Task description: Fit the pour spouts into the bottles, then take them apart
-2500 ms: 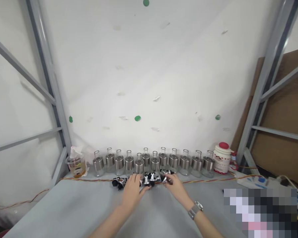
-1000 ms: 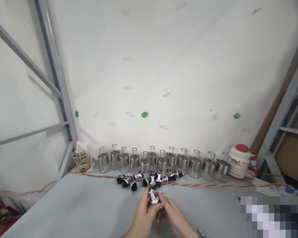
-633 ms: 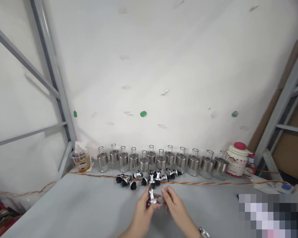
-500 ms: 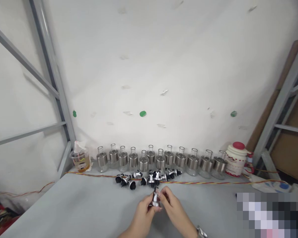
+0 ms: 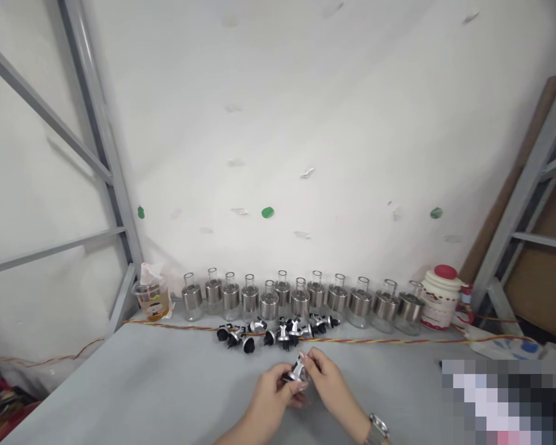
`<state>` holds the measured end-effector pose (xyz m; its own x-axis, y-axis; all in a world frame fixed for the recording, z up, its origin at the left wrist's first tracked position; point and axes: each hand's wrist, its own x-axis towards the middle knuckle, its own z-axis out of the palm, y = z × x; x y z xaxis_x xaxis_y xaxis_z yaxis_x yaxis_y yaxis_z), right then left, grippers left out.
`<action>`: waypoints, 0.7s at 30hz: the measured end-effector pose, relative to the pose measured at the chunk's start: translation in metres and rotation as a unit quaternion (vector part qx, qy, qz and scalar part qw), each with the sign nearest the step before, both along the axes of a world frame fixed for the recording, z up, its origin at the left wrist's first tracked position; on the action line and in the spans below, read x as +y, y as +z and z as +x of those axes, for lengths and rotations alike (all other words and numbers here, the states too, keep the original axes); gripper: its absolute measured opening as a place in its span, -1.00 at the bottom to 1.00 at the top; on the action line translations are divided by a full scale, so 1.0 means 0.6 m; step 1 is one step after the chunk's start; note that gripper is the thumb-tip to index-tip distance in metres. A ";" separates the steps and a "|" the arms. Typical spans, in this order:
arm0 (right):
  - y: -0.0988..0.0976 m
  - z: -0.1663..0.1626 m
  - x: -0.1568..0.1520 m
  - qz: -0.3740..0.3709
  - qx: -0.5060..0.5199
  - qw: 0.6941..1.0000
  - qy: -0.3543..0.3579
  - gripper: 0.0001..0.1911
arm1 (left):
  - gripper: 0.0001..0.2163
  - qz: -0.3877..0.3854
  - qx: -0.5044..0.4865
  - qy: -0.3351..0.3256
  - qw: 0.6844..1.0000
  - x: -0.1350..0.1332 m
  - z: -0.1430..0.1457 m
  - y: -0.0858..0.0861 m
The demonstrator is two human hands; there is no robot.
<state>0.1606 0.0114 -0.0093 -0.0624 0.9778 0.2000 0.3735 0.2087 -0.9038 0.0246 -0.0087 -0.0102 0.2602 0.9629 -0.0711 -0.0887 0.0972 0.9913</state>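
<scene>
My left hand [image 5: 273, 397] grips a silver-and-black pour spout [image 5: 298, 371] by its wide base, above the table's front part. The fingers of my right hand [image 5: 323, 378] are pinched at the narrow upper end of the same spout and partly cover it. Just beyond my hands lies a loose group of similar pour spouts [image 5: 283, 332], some on their sides. Behind them stands a row of glass bottles with metal bands [image 5: 300, 303], their necks uncapped.
A plastic cup of amber liquid [image 5: 154, 301] stands at the left end of the row, a cream jar with a red lid [image 5: 441, 298] at the right. A twisted red-and-yellow wire [image 5: 380, 341] crosses the grey table [image 5: 134, 386]. Metal frame posts [image 5: 113, 185] flank the white wall.
The pour spout has tilted to the right in my hands, its upper end now leaning toward my right fingers. Both hands have moved slightly right. The bottles and loose spouts have stayed put.
</scene>
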 end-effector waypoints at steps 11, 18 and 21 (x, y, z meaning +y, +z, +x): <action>-0.019 0.064 0.040 0.047 -0.029 0.992 -0.117 -0.75 | -0.54 -0.047 -0.017 0.070 0.996 0.013 -0.010 0.012; -0.046 0.084 0.057 0.064 -0.087 0.992 -0.070 -0.92 | -0.61 0.009 -0.025 0.072 0.997 0.013 -0.012 0.002; -0.047 0.083 0.057 0.069 -0.093 0.991 -0.065 -0.89 | -0.60 0.009 -0.007 0.077 0.997 0.012 -0.010 -0.004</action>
